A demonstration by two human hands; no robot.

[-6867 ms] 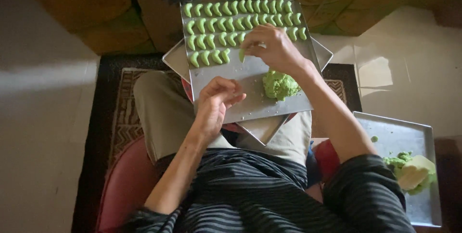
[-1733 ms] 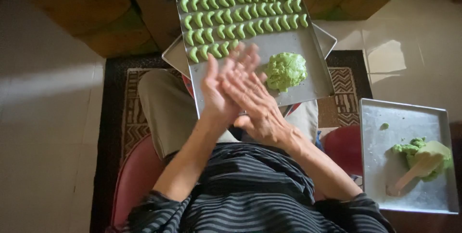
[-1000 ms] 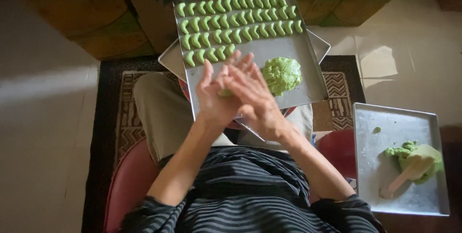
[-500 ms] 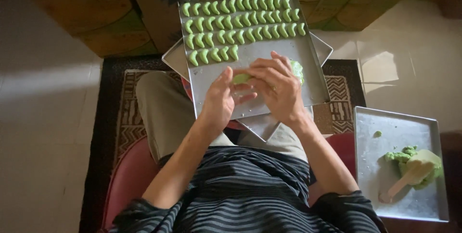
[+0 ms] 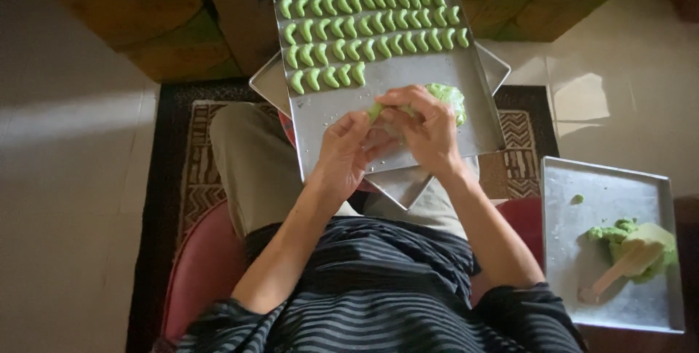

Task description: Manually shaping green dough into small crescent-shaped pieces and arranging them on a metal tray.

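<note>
Seen from above, a seated person balances a metal baking tray [image 5: 408, 80] on the lap, within easy reach. Both hands meet over it — the left hand [image 5: 348, 150] and right hand [image 5: 426, 126] pinch a small piece of green dough [image 5: 376, 110] between their fingertips. Rows of green crescents [image 5: 371, 32] fill the tray's far end. A cardboard box [image 5: 269, 3] stands beyond.
</note>
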